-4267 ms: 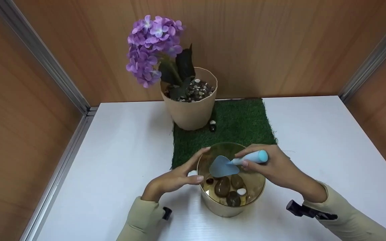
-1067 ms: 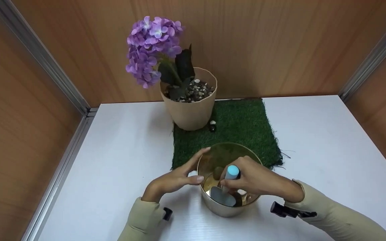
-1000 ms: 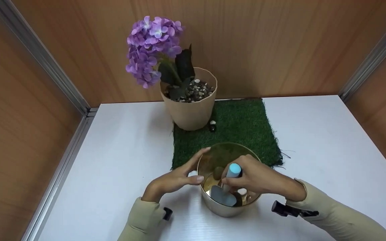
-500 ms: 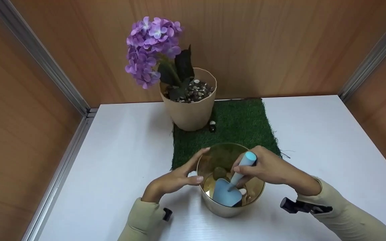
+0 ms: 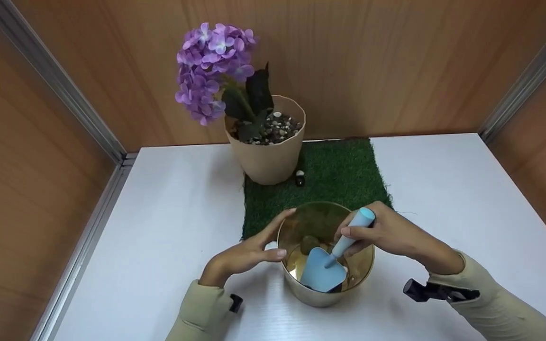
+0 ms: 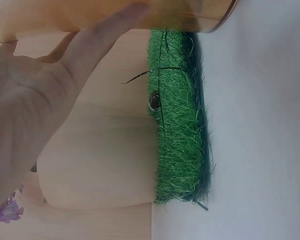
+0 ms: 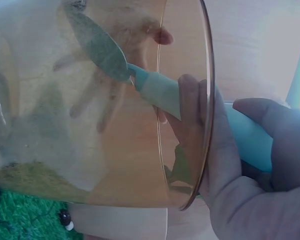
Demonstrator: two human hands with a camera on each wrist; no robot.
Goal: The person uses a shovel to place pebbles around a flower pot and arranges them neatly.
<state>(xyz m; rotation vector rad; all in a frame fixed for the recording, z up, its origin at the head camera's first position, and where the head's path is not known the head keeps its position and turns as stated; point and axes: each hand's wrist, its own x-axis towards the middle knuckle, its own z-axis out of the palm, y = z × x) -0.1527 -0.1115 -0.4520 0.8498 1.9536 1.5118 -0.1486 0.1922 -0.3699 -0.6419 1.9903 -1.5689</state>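
Note:
A clear amber bucket (image 5: 318,298) with several stones stands in front of me. My left hand (image 5: 244,255) rests against its left side, thumb at the near side and fingers spread along the wall. In the right wrist view those fingers show straight through the amber wall. My right hand (image 5: 389,232) grips the handle of a light blue hand trowel (image 5: 322,271). Its blade tilts down inside the bucket, over the stones. A dark stone (image 5: 309,245) lies beyond the blade; other stones are mostly hidden beneath it. Whether the blade bears a stone, I cannot tell.
A beige pot (image 5: 268,163) with a purple hydrangea (image 5: 213,66) stands behind the bucket, on a green turf mat (image 5: 339,170). A black and a white pebble (image 5: 300,179) lie beside the pot. Wooden panels enclose the white table (image 5: 178,203).
The right hand lowered the trowel from the rim to the bucket's bottom. Over the last second it has drawn back up and right, the blade turning flatter. The left hand stayed put.

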